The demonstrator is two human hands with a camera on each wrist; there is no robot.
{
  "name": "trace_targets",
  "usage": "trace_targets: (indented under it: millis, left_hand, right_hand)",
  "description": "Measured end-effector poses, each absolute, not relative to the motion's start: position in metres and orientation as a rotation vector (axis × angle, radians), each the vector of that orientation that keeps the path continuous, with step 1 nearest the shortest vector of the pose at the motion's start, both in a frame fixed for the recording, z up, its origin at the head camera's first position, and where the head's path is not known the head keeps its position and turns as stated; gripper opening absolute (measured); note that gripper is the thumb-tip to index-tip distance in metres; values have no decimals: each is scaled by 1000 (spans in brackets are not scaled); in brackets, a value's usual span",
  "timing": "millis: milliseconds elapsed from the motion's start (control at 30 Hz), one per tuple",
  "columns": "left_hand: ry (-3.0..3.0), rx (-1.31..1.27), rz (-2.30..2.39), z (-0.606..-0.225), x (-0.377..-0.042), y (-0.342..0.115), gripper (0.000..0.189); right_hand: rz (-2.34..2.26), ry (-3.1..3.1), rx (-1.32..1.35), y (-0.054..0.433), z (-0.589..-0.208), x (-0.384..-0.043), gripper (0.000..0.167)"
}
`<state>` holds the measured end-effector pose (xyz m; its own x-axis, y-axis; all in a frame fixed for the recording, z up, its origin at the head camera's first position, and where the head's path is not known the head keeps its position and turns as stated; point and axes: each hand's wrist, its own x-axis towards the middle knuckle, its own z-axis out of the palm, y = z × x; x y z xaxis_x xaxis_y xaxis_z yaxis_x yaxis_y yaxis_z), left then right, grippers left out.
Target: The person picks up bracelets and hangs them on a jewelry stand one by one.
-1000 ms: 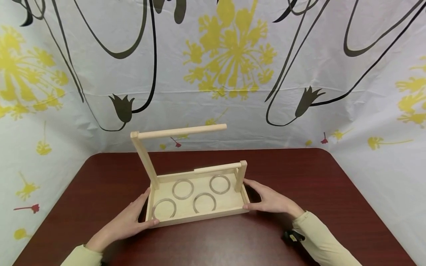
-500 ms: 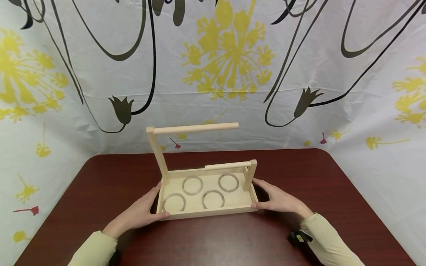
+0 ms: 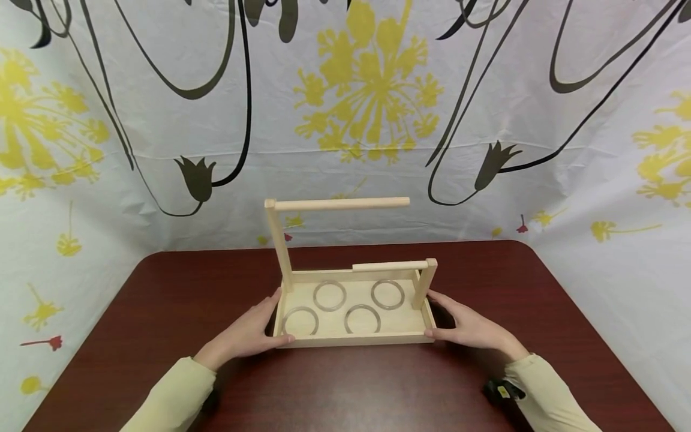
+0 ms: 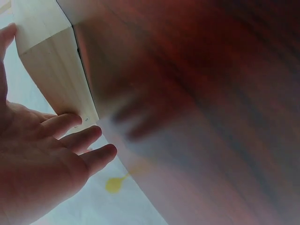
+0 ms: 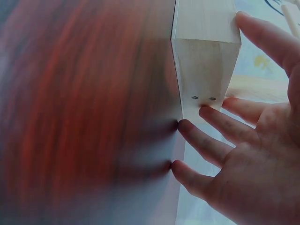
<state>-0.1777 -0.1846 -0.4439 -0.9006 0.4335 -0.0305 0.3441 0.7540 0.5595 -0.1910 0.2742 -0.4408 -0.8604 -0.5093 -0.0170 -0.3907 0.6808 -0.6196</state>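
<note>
A pale wooden stand (image 3: 332, 306) with a shallow tray base sits on the table in the head view. Its tall left post and shorter right post each carry a horizontal dowel. Several thin greyish rings (image 3: 330, 296) lie flat inside the tray. My left hand (image 3: 245, 330) holds the left end, thumb at the front corner and fingers along the end wall (image 4: 61, 65). At the opposite end my right hand (image 3: 475, 324) grips likewise, its thumb on the front corner. The right wrist view shows fingertips against the end wall (image 5: 206, 70), near two screw heads.
The dark red-brown table (image 3: 345, 390) has rounded far corners. Behind it hangs a white cloth (image 3: 345, 174) printed with yellow flowers and dark stems, also along both sides. A black strap device (image 3: 503, 391) shows at the right wrist.
Both hands have moved the wooden stand to the right across the table and turned it, so that its front edge now runs nearly level in the head view. The rings moved along with it.
</note>
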Motion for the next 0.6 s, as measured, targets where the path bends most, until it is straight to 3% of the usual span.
trace_targets:
  millis: [600]
  left_hand:
    - [2772,612,818,-442,-189,-173,109]
  right_hand:
    - [-909,2729,-770,286,-442,-198,84]
